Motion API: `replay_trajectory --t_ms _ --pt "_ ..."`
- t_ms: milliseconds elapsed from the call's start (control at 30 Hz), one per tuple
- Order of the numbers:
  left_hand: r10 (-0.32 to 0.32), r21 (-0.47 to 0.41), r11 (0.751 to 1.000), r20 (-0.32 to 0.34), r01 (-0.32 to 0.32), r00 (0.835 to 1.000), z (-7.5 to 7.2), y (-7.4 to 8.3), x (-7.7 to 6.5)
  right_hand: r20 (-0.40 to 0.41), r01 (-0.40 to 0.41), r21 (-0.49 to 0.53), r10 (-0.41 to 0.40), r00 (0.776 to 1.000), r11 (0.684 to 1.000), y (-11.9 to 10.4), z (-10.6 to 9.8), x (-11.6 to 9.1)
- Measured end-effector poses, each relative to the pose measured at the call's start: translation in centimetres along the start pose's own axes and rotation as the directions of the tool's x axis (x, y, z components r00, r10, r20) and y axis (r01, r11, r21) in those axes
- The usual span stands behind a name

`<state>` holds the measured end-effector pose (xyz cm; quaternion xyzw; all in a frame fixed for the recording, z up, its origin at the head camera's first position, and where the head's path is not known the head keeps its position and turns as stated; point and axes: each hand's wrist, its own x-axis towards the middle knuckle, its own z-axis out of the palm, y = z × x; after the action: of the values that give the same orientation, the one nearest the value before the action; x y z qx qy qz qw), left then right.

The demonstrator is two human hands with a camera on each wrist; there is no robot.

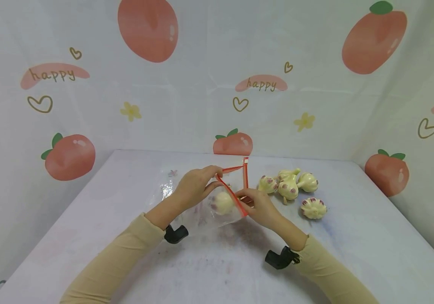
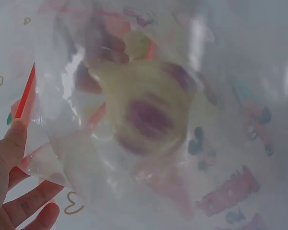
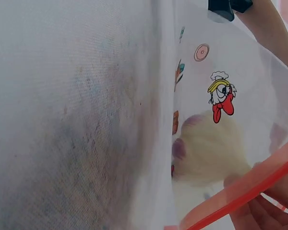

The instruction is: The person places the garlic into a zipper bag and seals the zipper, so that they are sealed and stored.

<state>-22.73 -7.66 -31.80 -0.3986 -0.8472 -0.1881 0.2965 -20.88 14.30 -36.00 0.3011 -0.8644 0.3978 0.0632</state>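
Observation:
A clear zip bag with a red zip strip is held up, its mouth facing right. My left hand pinches the upper rim of the mouth between thumb and fingers; the thumb shows on the strip in the left wrist view. Inside the bag is a garlic bulb, cream with purple patches, its stem towards the mouth. My right hand reaches past the red strip, fingertips at the stem end of the bulb. Film blurs this grip.
Right of the bag several garlic bulbs lie in a cluster, and a single garlic bulb lies nearer me. The white table meets a printed cloth backdrop at the back. Each wrist carries a black camera mount.

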Motion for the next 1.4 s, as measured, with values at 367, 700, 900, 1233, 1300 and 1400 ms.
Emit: replay_trajectory --t_ms 367,700,900,1233,1300,1400 --pt "-0.049 -0.032 0.998 0.029 0.050 0.998 0.0 -0.1 -0.3 0.084 0.024 0.047 -0.028 0.996 0.999 -0.1 0.0 -0.1" --pt "-0.064 -0.051 0.997 0.036 0.066 0.997 -0.2 -0.3 -0.5 -0.023 0.101 -0.024 -0.102 0.995 0.995 0.0 -1.0 -0.4" --pt "-0.060 -0.070 0.996 0.038 0.062 0.998 -0.2 -0.3 -0.6 -0.075 0.097 -0.022 -0.099 0.992 0.995 0.5 -1.7 -0.8" --pt "-0.057 -0.053 0.997 0.030 0.058 0.998 -0.1 -0.5 -0.8 -0.124 0.050 -0.067 -0.058 0.991 0.996 1.3 -3.2 -1.3" --pt "-0.061 -0.055 0.997 0.031 0.063 0.998 -0.1 -0.5 -0.9 -0.133 0.053 -0.065 -0.062 0.989 0.996 1.4 -3.5 -1.4" --pt "-0.065 -0.053 0.996 0.035 0.067 0.997 -0.1 -0.5 -0.9 -0.166 0.075 -0.080 -0.088 0.982 0.994 1.7 -4.0 -1.6"
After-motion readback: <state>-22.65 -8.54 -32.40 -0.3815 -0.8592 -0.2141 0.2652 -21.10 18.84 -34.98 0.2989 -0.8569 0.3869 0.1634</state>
